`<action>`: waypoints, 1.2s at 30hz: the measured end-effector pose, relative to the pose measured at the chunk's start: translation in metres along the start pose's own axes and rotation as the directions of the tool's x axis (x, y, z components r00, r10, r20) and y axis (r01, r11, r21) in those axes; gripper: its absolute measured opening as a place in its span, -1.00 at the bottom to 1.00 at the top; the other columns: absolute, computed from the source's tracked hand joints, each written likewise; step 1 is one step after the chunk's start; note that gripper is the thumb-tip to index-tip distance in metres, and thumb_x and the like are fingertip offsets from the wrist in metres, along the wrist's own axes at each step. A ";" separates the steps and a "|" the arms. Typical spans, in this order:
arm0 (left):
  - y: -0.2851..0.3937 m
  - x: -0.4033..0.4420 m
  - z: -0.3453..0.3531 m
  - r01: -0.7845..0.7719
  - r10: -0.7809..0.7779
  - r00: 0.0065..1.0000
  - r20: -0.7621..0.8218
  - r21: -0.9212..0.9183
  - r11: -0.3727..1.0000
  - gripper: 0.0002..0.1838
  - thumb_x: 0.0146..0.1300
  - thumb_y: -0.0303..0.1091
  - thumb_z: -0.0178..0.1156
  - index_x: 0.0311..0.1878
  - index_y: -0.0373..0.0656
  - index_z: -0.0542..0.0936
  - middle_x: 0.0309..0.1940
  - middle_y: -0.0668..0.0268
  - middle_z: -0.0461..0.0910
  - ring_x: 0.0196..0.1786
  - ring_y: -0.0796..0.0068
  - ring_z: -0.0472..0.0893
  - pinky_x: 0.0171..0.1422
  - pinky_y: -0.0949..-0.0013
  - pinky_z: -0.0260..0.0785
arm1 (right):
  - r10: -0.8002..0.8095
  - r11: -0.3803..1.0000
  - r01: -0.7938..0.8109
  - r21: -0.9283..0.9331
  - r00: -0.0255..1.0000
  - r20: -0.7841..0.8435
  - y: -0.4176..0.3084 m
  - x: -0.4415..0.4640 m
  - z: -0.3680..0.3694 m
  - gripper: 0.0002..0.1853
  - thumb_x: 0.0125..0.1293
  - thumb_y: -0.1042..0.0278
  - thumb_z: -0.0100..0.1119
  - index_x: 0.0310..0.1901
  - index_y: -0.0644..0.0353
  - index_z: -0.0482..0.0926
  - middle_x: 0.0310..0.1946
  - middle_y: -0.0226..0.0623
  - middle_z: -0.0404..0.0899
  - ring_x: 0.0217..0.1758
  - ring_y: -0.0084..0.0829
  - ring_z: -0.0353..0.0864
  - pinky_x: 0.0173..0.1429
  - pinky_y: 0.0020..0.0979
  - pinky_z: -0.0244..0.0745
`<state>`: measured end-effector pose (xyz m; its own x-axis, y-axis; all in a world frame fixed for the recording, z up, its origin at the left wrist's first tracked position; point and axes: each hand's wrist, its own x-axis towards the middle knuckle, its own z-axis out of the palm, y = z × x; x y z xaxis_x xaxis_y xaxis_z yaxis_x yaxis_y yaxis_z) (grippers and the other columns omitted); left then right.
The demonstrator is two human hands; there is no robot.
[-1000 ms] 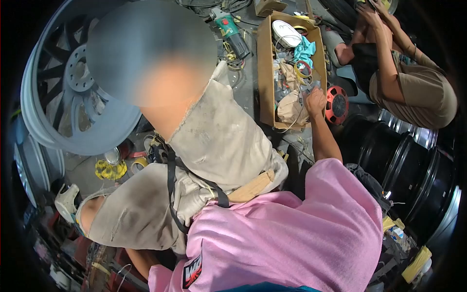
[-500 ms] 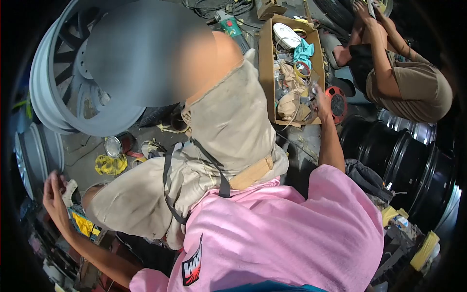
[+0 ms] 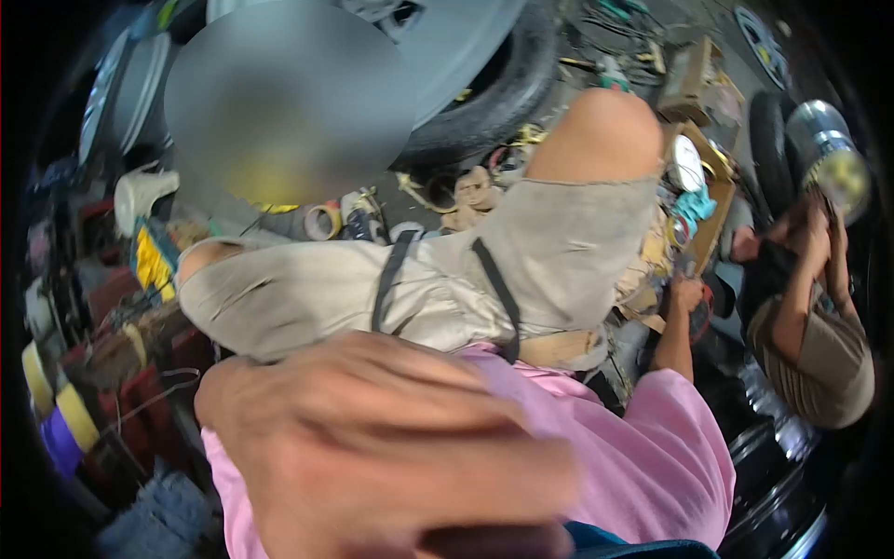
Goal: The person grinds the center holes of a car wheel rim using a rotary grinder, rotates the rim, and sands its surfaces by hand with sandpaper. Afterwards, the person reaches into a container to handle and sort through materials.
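Note:
My left hand [image 3: 372, 438] is raised close to the camera in front of my pink shirt, large and smeared by motion. Its fingers look bent, but their tips and anything in them are hidden or blurred. Out to the right, my right hand [image 3: 687, 294] is at the near end of a cardboard box [image 3: 719, 224], its fingers closed. What they grip is too small to make out. Inside the box lie a white oval piece [image 3: 686, 164], a crumpled teal cloth [image 3: 697, 205], tape rolls [image 3: 678, 231] and brown paper scraps.
A large grey wheel rim [image 3: 466, 56] and a black tire [image 3: 494, 116] stand ahead. A tape roll [image 3: 323, 222] lies beyond my lap. At far right sits another person [image 3: 810, 345], hands at a round object. Dark rims [image 3: 764, 475] line the lower right; clutter fills the left.
My left hand has swung from the far left up close to the camera. My right hand stays by the box. The view has turned, shifting the box rightward and the large rim upward.

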<state>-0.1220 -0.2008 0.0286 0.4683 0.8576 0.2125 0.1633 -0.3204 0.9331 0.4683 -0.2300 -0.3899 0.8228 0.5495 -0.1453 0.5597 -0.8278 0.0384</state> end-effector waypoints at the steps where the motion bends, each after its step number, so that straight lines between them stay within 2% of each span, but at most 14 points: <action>1: 0.000 -0.001 0.000 -0.039 0.040 0.999 0.024 -0.026 0.999 -0.74 0.13 -0.30 0.41 -0.19 -0.27 0.74 -0.45 0.25 0.68 -0.44 0.36 0.67 -0.22 0.33 0.52 | 0.029 0.999 -0.027 0.033 0.998 -0.062 -0.006 0.000 -0.007 -0.50 0.21 -0.02 0.37 0.15 0.00 0.73 0.01 0.05 0.75 0.10 0.12 0.74 0.18 0.08 0.62; 3: -0.003 -0.003 -0.002 -0.096 0.102 0.991 0.081 -0.080 0.992 -0.77 0.15 -0.34 0.40 -0.17 -0.28 0.74 -0.43 0.23 0.69 -0.44 0.37 0.68 -0.24 0.35 0.53 | -0.041 0.991 0.066 0.114 0.977 -0.208 -0.011 -0.002 -0.024 -0.51 0.20 -0.10 0.36 0.09 -0.03 0.74 -0.09 -0.01 0.78 0.05 0.11 0.76 0.10 0.09 0.60; 5: -0.009 0.000 -0.009 -0.126 0.139 0.981 0.134 -0.105 0.986 -0.79 0.17 -0.39 0.38 -0.16 -0.28 0.74 -0.41 0.22 0.70 -0.43 0.38 0.69 -0.25 0.36 0.53 | -0.145 0.969 0.196 0.149 0.943 -0.299 -0.026 -0.018 -0.058 -0.60 0.26 0.00 0.35 0.04 0.02 0.73 -0.14 0.00 0.79 -0.01 0.06 0.77 0.05 0.00 0.61; 7: -0.021 0.006 -0.013 -0.163 0.188 0.963 0.192 -0.136 0.977 -0.81 0.20 -0.43 0.37 -0.14 -0.29 0.73 -0.39 0.21 0.71 -0.43 0.39 0.70 -0.26 0.38 0.53 | -0.262 0.775 0.463 0.431 0.855 -0.448 -0.056 -0.049 -0.096 -0.72 0.31 0.20 0.33 0.00 0.09 0.73 -0.14 -0.05 0.78 -0.07 -0.01 0.78 0.00 -0.14 0.63; 9: -0.036 0.014 -0.020 -0.190 0.219 0.949 0.227 -0.142 0.971 -0.82 0.22 -0.47 0.36 -0.12 -0.29 0.73 -0.37 0.19 0.71 -0.42 0.40 0.71 -0.28 0.40 0.54 | -0.417 0.644 0.717 0.266 0.621 -0.663 -0.093 -0.079 -0.144 -0.81 0.33 0.38 0.31 -0.05 0.16 0.71 -0.17 -0.08 0.76 -0.16 -0.05 0.77 -0.05 -0.21 0.62; 11: -0.048 0.018 -0.026 -0.174 0.193 0.955 0.224 -0.101 0.980 -0.83 0.24 -0.52 0.34 -0.10 -0.30 0.73 -0.35 0.18 0.72 -0.42 0.41 0.71 -0.29 0.42 0.54 | -0.473 0.536 0.834 0.134 0.428 -0.770 -0.119 -0.096 -0.182 -0.84 0.28 0.47 0.37 -0.12 0.19 0.68 -0.23 -0.12 0.71 -0.24 -0.09 0.76 -0.12 -0.23 0.62; 15: -0.072 0.015 -0.039 0.181 -0.178 0.975 0.129 -0.012 0.983 -0.72 0.32 -0.58 0.29 0.10 -0.33 0.66 -0.24 0.19 0.74 -0.29 0.46 0.74 -0.14 0.45 0.58 | -0.501 0.360 0.931 0.068 0.254 -0.827 -0.170 -0.135 -0.249 -0.72 0.09 0.65 0.47 -0.16 0.18 0.66 -0.33 -0.17 0.66 -0.32 -0.20 0.72 -0.24 -0.30 0.60; 21: -0.092 0.027 -0.059 0.251 -0.247 0.968 0.050 -0.121 0.960 -0.71 0.46 -0.46 0.25 0.17 -0.35 0.60 -0.23 0.25 0.73 -0.18 0.56 0.71 0.01 0.48 0.56 | -0.591 -0.097 0.987 -0.126 -0.159 -0.791 -0.232 -0.184 -0.302 -0.66 0.08 0.69 0.49 -0.10 0.23 0.64 -0.31 -0.15 0.68 -0.35 -0.22 0.67 -0.30 -0.35 0.55; 24: -0.095 0.026 -0.060 0.274 -0.272 0.962 0.032 -0.104 0.956 -0.72 0.45 -0.41 0.29 0.13 -0.35 0.63 -0.18 0.27 0.74 -0.15 0.59 0.70 0.02 0.49 0.55 | -0.600 -0.093 0.986 -0.136 -0.165 -0.783 -0.251 -0.184 -0.314 -0.76 0.12 0.66 0.48 -0.18 0.25 0.66 -0.32 -0.14 0.69 -0.31 -0.15 0.71 -0.23 -0.32 0.60; 27: -0.107 0.018 -0.059 0.370 -0.372 0.928 0.010 0.055 0.927 -0.75 0.45 -0.38 0.31 0.07 -0.34 0.68 -0.17 0.29 0.75 -0.14 0.62 0.69 0.00 0.51 0.52 | -0.586 0.279 0.948 0.152 0.294 -0.755 -0.233 -0.150 -0.314 -0.86 0.24 0.45 0.41 -0.21 0.18 0.64 -0.31 -0.22 0.69 -0.34 -0.27 0.73 -0.22 -0.34 0.59; 29: -0.125 0.010 -0.061 0.430 -0.430 0.901 0.053 0.010 0.903 -0.76 0.45 -0.37 0.32 0.04 -0.34 0.69 -0.20 0.33 0.73 -0.18 0.66 0.66 -0.05 0.52 0.49 | -0.637 0.481 0.831 0.281 0.551 -0.539 -0.201 -0.113 -0.303 -0.75 0.25 0.30 0.43 -0.10 0.20 0.68 -0.28 -0.15 0.70 -0.27 -0.21 0.74 -0.11 -0.28 0.60; 31: -0.136 0.006 -0.062 0.545 -0.548 0.831 0.090 0.060 0.836 -0.75 0.45 -0.34 0.32 0.02 -0.35 0.69 -0.25 0.37 0.70 -0.24 0.69 0.61 -0.08 0.52 0.47 | -0.731 0.540 0.761 0.360 0.636 -0.247 -0.162 -0.069 -0.267 -0.59 0.23 0.13 0.45 0.05 0.15 0.70 -0.22 -0.08 0.72 -0.16 -0.12 0.74 0.02 -0.20 0.57; 33: -0.141 0.007 -0.060 0.550 -0.563 0.820 0.102 0.134 0.825 -0.74 0.46 -0.32 0.31 0.01 -0.36 0.68 -0.28 0.39 0.67 -0.28 0.71 0.57 -0.11 0.53 0.45 | -0.690 0.691 0.703 0.168 0.711 -0.137 -0.126 -0.027 -0.215 -0.39 0.16 -0.06 0.47 0.17 0.16 0.67 -0.12 0.07 0.74 0.01 0.05 0.74 0.12 -0.07 0.55; 36: -0.143 0.003 -0.055 0.594 -0.613 0.784 0.097 0.170 0.786 -0.75 0.45 -0.34 0.31 0.00 -0.37 0.67 -0.28 0.38 0.67 -0.25 0.69 0.57 -0.09 0.50 0.45 | -0.516 0.856 0.517 0.020 0.856 -0.012 -0.066 0.027 -0.132 -0.47 0.16 0.03 0.39 0.08 0.22 0.71 -0.09 0.18 0.72 0.03 0.16 0.71 0.11 0.02 0.57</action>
<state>-0.1918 -0.1300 -0.0876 0.3510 0.8297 -0.4340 0.5542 0.1895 0.8105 0.4669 -0.1460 -0.2663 0.4166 0.8993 -0.1329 0.9021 -0.4271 -0.0623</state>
